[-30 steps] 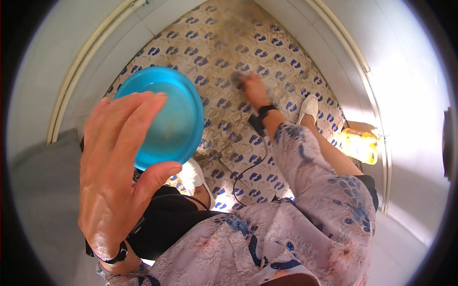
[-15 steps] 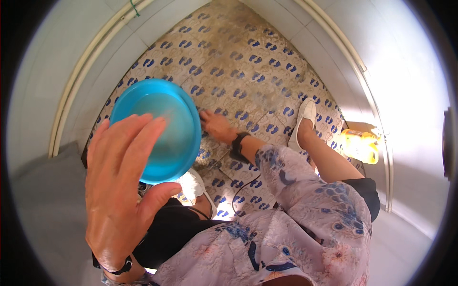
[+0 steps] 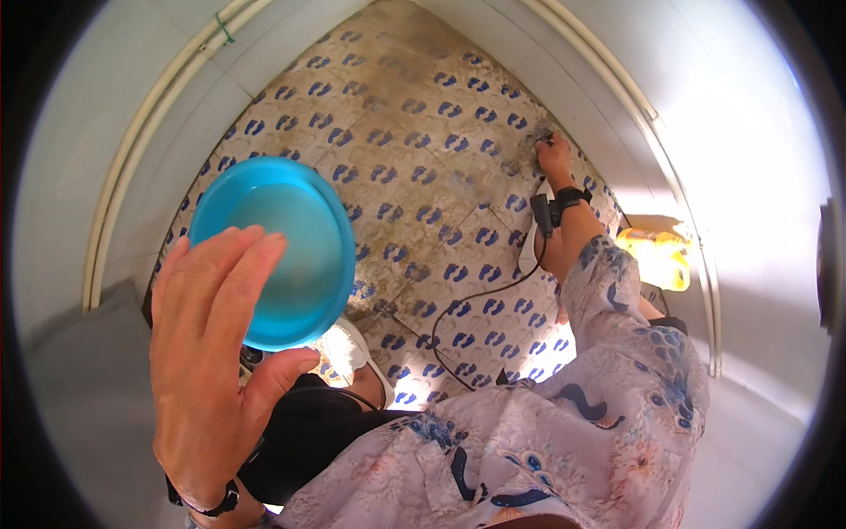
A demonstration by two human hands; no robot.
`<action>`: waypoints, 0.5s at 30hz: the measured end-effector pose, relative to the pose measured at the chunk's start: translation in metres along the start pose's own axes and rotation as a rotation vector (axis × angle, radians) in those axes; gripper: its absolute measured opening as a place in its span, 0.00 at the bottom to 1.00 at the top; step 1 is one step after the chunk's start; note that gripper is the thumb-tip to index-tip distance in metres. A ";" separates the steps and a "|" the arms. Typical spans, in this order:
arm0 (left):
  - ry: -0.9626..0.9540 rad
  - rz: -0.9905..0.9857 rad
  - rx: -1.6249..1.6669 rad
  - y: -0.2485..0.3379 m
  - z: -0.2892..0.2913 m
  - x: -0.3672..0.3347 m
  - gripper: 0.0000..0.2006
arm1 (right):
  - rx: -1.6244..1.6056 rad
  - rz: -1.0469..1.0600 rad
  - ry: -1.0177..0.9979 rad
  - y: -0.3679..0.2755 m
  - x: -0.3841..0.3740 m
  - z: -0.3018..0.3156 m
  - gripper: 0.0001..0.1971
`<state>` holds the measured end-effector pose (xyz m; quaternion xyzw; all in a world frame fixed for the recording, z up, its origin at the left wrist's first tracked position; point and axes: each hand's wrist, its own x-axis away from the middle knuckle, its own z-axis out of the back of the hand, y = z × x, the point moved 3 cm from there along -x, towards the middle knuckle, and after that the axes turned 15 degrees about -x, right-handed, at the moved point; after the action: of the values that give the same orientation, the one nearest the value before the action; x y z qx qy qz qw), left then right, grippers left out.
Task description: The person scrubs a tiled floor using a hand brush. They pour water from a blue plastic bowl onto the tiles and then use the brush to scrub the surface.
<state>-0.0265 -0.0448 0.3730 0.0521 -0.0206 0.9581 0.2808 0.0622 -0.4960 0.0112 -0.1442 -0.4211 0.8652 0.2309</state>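
Observation:
My left hand [image 3: 207, 353] hangs raised in front of the blue plastic basin [image 3: 344, 238], its fingers stretched out and the thumb apart, holding nothing. Cloudy greyish water seems to lie inside the basin. My right hand [image 3: 555, 161] reaches down to the patterned floor [image 3: 423, 176], beside my right shoe. Its fingers are bent around a dark grey, fuzzy wad [image 3: 538, 139] that looks like a steel wool scrubber, pressed on the floor near the right wall. Blur hides part of the wad.
A yellow bottle [image 3: 656, 257] lies at the right wall. Pale pipes [image 3: 132, 167] run along both walls. A black cable [image 3: 454, 309] trails from the device on my right wrist. My white left shoe [image 3: 348, 344] is beside the basin. Brown stains mark the far floor corner.
My right hand has swept from beside the basin across the floor to the right wall, bringing the grey wad into sight. My left hand stays raised and open.

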 end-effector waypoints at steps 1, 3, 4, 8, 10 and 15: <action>0.000 -0.010 0.003 0.001 -0.001 -0.002 0.31 | 0.005 -0.006 0.008 0.008 0.003 0.004 0.11; 0.006 -0.022 -0.008 0.005 -0.002 -0.006 0.31 | 0.398 -0.034 -0.144 0.024 0.015 0.003 0.11; 0.007 -0.026 -0.012 0.007 -0.002 -0.008 0.31 | 0.376 0.023 -0.105 0.021 0.026 -0.011 0.12; -0.009 -0.043 -0.024 0.013 -0.002 -0.015 0.29 | 0.049 0.276 -0.364 -0.053 0.083 -0.115 0.15; 0.009 -0.073 -0.025 0.016 -0.004 -0.020 0.29 | 0.062 0.441 -0.354 -0.071 0.134 -0.159 0.12; 0.009 -0.023 0.024 0.010 -0.009 -0.019 0.28 | 0.085 0.501 -0.736 -0.103 0.129 -0.137 0.13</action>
<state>-0.0167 -0.0625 0.3615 0.0516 -0.0074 0.9552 0.2912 0.0422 -0.2823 0.0033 0.0854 -0.3915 0.9046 -0.1453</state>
